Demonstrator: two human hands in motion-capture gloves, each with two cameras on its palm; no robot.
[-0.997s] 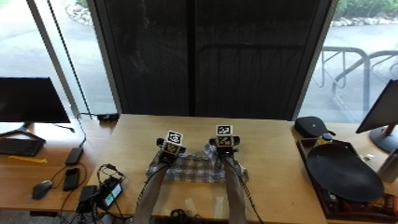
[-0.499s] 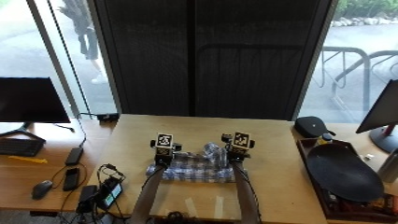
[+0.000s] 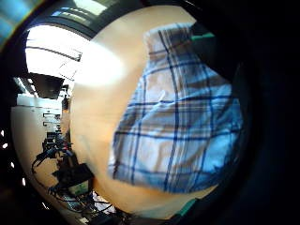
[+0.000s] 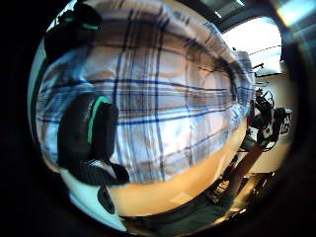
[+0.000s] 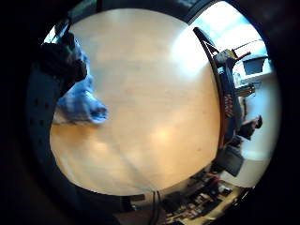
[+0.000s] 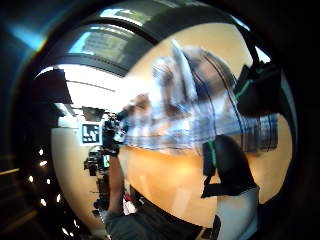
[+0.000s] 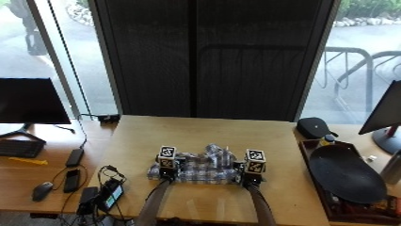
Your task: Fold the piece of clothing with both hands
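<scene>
Office, desks (image 7: 206, 136), monitors (image 7: 31, 101), keyboard (image 7: 19, 148), mouse (image 7: 42, 190)

Both hands in the outside view are basically buried under their markers, so the left hand (image 7: 166, 172) and right hand (image 7: 249, 178) fingers can't be read there. The plaid clothing (image 6: 200, 107) is smeared with blur in the right thumb side view. Forearms run off the lower edge.
</scene>
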